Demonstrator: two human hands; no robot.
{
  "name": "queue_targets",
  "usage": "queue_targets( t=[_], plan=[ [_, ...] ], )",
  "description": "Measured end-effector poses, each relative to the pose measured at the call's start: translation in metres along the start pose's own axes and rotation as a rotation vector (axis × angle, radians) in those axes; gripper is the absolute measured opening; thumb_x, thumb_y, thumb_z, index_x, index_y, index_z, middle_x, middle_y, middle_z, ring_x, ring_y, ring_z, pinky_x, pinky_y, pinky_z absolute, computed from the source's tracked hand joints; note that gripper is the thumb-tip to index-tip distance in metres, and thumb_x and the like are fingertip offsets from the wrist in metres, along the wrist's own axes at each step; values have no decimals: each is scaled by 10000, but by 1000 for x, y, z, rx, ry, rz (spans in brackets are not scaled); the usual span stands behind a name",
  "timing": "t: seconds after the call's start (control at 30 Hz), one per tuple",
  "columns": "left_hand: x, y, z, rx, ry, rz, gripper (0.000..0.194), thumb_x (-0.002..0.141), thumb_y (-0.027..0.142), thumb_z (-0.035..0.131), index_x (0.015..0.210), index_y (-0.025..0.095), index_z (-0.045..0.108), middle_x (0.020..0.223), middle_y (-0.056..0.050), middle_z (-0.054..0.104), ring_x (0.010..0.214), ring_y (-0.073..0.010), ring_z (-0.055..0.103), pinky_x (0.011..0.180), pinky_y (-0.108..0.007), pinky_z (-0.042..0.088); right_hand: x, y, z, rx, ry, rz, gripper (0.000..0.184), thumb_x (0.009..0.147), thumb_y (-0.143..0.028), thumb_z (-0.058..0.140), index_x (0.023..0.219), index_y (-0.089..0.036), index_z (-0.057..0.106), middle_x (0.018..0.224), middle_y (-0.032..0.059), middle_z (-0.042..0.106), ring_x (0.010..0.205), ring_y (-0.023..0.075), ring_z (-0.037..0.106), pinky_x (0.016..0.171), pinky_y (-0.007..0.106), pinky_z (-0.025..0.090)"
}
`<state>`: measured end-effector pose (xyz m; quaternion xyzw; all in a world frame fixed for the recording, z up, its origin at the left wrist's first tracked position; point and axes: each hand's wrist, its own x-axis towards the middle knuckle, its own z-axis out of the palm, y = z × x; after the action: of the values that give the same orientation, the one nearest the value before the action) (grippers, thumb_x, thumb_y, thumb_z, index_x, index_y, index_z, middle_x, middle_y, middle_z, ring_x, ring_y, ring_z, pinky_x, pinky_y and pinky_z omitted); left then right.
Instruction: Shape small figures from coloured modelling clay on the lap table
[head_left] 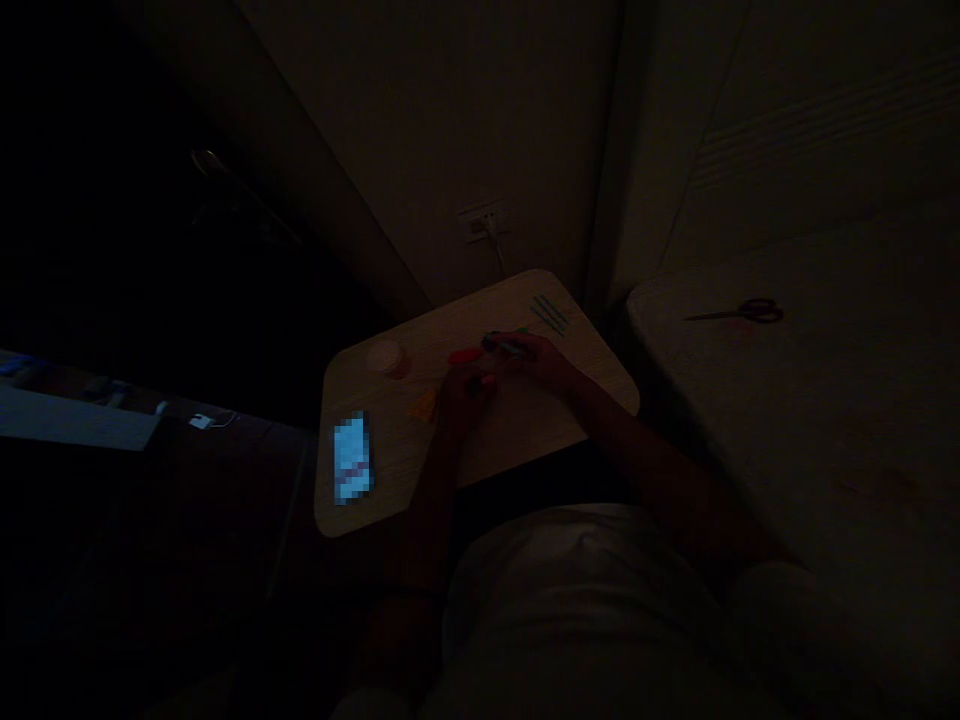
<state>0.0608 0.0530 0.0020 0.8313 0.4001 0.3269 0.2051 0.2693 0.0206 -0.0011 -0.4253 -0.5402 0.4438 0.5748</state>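
Observation:
The scene is very dark, so small details are hard to make out. Over the middle of a small wooden table point(517, 440), my left hand point(459, 397) is closed with its fingers curled; a small reddish bit shows at the fingertips. Just right of it, my right hand point(536, 358) is closed around a slim object with a dark end point(490, 341), whose kind I cannot tell. Past my left hand lies a flat red piece point(464, 356). A yellow-orange piece point(423, 405) rests beside its left side. Something green point(523, 331) shows behind my right hand.
Several thin greenish sticks point(550, 314) lie at the table's far right. A pale round container point(387, 358) stands at the left, with a lit, blurred-out screen point(352, 458) nearer. Scissors point(739, 311) lie on the pale surface at right. A wall socket point(484, 221) holds a plug.

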Motion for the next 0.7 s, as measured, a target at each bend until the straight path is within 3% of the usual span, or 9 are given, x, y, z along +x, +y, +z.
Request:
queue_targets(
  t=[0.07,0.27,0.47,0.7],
  plan=[
    [0,-1,1,-12,0,7,148,907,357,730,943,215,704,1101,-90,732,1070,-263,673,999,-455,544,2,2,2,-1,23,-13,513,731,-438,777,1202,-243,717,1231,93,740,1064,224,687,910,360,558],
    [2,-2,0,-3,5,7,143,909,357,721,933,216,707,1088,-86,729,1093,-262,668,1027,-453,537,3,2,4,-259,262,19,273,918,-427,516,942,-192,653,970,74,726,947,214,659,885,349,530],
    [0,3,-1,24,3,21,116,903,326,718,930,214,714,1043,-79,718,1025,-252,667,964,-426,557,-5,-7,10,-483,87,2,265,984,-351,409,870,-212,604,911,74,703,886,215,629,877,342,500],
    [-1,5,-4,23,-5,52,176,952,381,657,948,215,714,1016,-88,733,1019,-257,671,946,-422,556,-4,-7,12,-626,18,-29,353,1059,-372,353,904,-215,629,893,69,703,853,216,629,851,333,489]
  ],
)
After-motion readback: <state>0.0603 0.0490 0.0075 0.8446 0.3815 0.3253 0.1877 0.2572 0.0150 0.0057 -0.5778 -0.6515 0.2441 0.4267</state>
